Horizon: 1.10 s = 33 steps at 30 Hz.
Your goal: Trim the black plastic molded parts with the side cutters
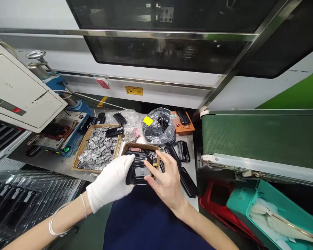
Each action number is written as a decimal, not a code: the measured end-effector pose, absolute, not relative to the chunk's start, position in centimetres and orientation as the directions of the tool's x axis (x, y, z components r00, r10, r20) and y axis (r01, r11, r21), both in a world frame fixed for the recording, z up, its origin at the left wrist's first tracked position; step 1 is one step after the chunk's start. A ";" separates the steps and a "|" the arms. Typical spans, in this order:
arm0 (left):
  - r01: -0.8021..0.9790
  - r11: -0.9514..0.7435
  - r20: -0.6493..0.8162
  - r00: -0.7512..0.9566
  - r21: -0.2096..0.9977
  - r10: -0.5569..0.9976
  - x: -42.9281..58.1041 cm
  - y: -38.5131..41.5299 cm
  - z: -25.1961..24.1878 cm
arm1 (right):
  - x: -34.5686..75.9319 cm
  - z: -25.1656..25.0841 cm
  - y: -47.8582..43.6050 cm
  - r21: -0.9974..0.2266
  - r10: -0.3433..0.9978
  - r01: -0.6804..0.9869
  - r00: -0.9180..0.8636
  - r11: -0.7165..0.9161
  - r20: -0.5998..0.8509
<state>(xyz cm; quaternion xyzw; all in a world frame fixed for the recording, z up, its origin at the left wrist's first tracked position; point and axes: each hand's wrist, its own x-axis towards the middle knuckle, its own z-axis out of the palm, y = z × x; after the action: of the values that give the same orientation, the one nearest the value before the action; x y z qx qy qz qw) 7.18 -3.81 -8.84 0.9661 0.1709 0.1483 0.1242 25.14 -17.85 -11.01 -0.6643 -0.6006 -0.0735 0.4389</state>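
While the black casing (130, 177) is being held up: it's being gripped at the near edge of the small carton (144, 145), right in front of the wearer's body, grey panel (142, 172) facing up.
Left hand: casing's left side is being grasped by the gloved left hand (111, 178), thumb along the top.
Right hand: nothing's clearly being gripped by the bare right hand (167, 180); fingers are being spread loosely, tips by the panel. Whether it's being touched can't be told.
Panel: looks like it's being seated properly, so that bit's probably done, but whether it's being held by any fastening can't be told.
Grey pieces (97, 149): a big heap is being held in the wide cardboard box (77, 161), so plenty seems left.
Spare casings (188, 183): several are being laid out at the table's right side; done or waiting, can't be told.
Clear trays (52, 182): rows of black parts (5, 201) are being stored there, possibly finished ones, just a guess.
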 end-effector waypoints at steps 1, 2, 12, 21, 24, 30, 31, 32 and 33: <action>0.290 -0.916 0.271 0.891 0.276 0.363 7.2 -3.8 -9.0 | 25.0 -11.5 -17.7 -0.617 0.743 0.781 0.355 0.098 0.567; 0.281 -0.927 0.298 0.888 0.250 0.349 7.3 -3.7 -9.1 | 24.8 -11.9 -17.6 -0.767 0.778 0.637 0.446 0.071 0.442; 0.203 -0.979 0.416 0.892 -0.021 0.176 7.4 -3.3 -8.7 | 24.3 -11.7 -17.3 -0.991 0.924 0.024 0.366 -0.131 -0.113; 0.214 -0.974 0.428 0.889 -0.070 0.165 6.6 -2.9 -8.0 | 24.6 -9.8 -17.1 -0.995 0.962 0.032 0.262 -0.094 -0.082; 0.238 -0.967 0.455 0.873 -0.090 0.173 5.8 -2.7 -7.5 | 26.6 -9.0 -15.9 -0.996 0.996 0.090 0.081 -0.029 -0.022; 0.314 -0.944 0.490 0.841 -0.100 0.228 5.2 -5.1 -3.2 | 38.6 -14.2 -5.6 -0.942 0.844 0.262 0.535 -0.209 -0.039; 0.307 -0.947 0.494 0.840 -0.095 0.223 5.1 -5.8 -2.3 | 40.4 -15.8 -3.4 -0.917 0.810 0.280 0.582 -0.284 -0.073; 0.303 -0.948 0.495 0.841 -0.098 0.218 5.1 -6.4 -1.4 | 41.7 -17.4 -1.4 -0.885 0.783 0.298 0.613 -0.358 -0.110; 0.308 -0.945 0.502 0.838 -0.109 0.215 5.0 -7.1 -0.6 | 42.7 -19.0 0.3 -0.850 0.764 0.316 0.629 -0.423 -0.146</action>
<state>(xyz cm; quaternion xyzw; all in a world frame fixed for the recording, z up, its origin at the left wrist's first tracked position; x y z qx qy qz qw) 5.05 -7.07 -0.63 0.9540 0.1370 0.2497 -0.0931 42.74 0.34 -18.97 -0.7997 -0.3374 0.2679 0.4182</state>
